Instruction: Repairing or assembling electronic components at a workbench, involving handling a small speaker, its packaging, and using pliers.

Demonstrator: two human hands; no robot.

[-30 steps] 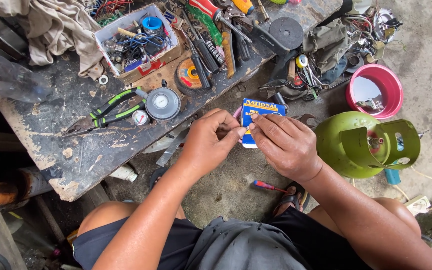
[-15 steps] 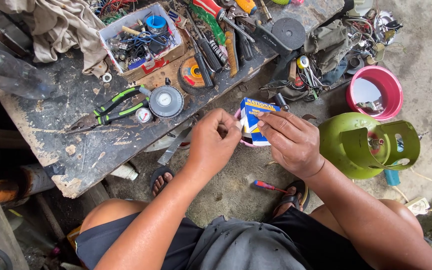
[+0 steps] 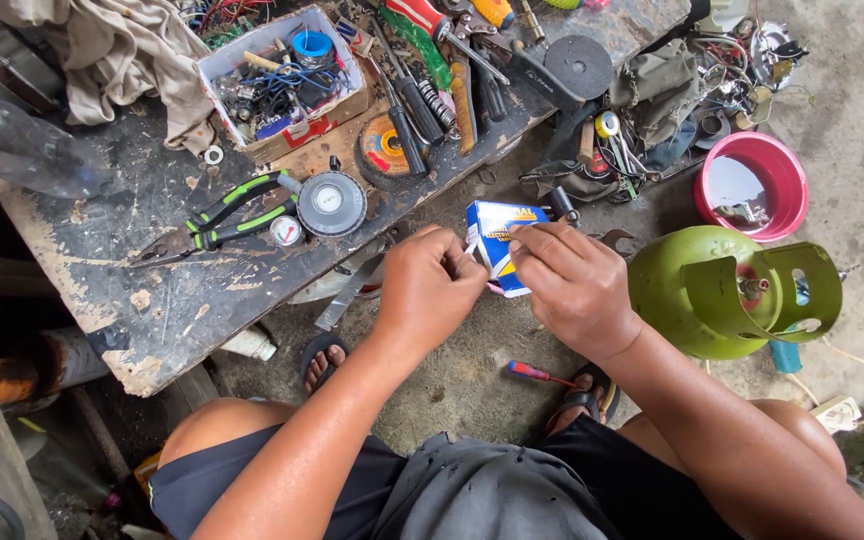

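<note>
two hands meet on one small blue and white box (image 3: 500, 245), held in the air just off the table (image 3: 152, 290) edge, above the concrete floor. left hand (image 3: 427, 290) has its grip closed, fingertips pinched against the box's left edge. right hand (image 3: 572, 285) has its grip curled over the box's right side and top, fingers laid across the face, thumb hidden. what exactly sits between the left fingertips is too small to tell.

left of the grip and a little up, on the table: green-handled pliers (image 3: 217, 220), a round grey dial-like part (image 3: 330, 203), and a small round gauge (image 3: 285, 231) just beside it. further up from the grip, an orange grinding disc (image 3: 382, 148), a row of screwdrivers (image 3: 422, 105), and an open cardboard box (image 3: 282, 85) full of wire and small parts. a dirty cloth (image 3: 117, 55) lies at the far left corner.

right of the grip, on the floor: a green gas cylinder (image 3: 722, 290), near the right wrist. beyond it a pink bowl (image 3: 752, 185). a tool bag (image 3: 642, 110) with loose bits sits up and to the right.

below the grip, on the floor between the person's sandalled feet, a small red-handled screwdriver (image 3: 537, 372).
</note>
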